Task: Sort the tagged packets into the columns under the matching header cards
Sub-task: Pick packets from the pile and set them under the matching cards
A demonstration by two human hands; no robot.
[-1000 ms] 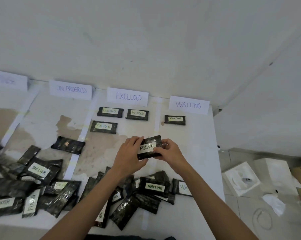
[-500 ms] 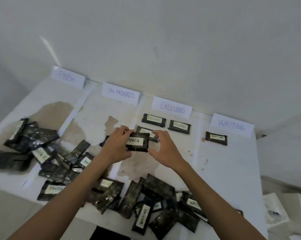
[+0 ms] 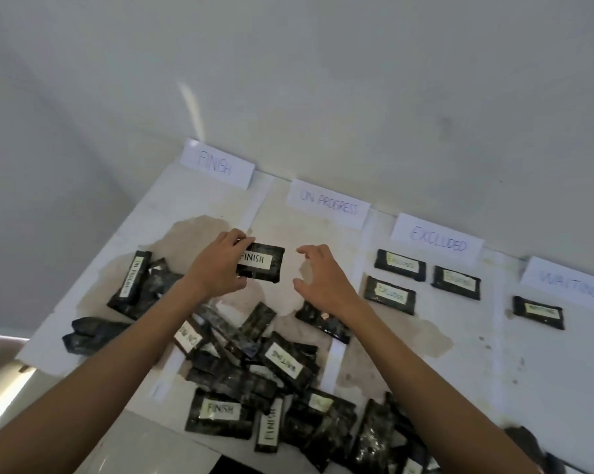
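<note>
My left hand [image 3: 217, 268] grips a black packet tagged FINISH [image 3: 262, 262] by its left end, held above the table between the FINISH and ON PROGRESS columns. My right hand [image 3: 319, 280] hovers just right of the packet, fingers spread and holding nothing. Four white header cards stand along the wall: FINISH [image 3: 217, 164], ON PROGRESS [image 3: 328, 204], EXCLUDED [image 3: 437, 238], WAITING [image 3: 569, 285]. Three packets tagged EXCLUDED [image 3: 400, 265] lie under their card. One WAITING packet [image 3: 539, 312] lies under its card.
A heap of several unsorted black packets [image 3: 254, 371] covers the near half of the white table [image 3: 545, 388], some tagged FINISH, WAITING or ON PROGRESS. White paper strips [image 3: 333, 364] divide the columns. The wall stands just behind the cards. The table's left edge [image 3: 83, 292] drops off.
The FINISH packet has moved left from in front of the EXCLUDED column. My right hand has let go of it, and only my left hand holds it now. The view has swung leftward.
</note>
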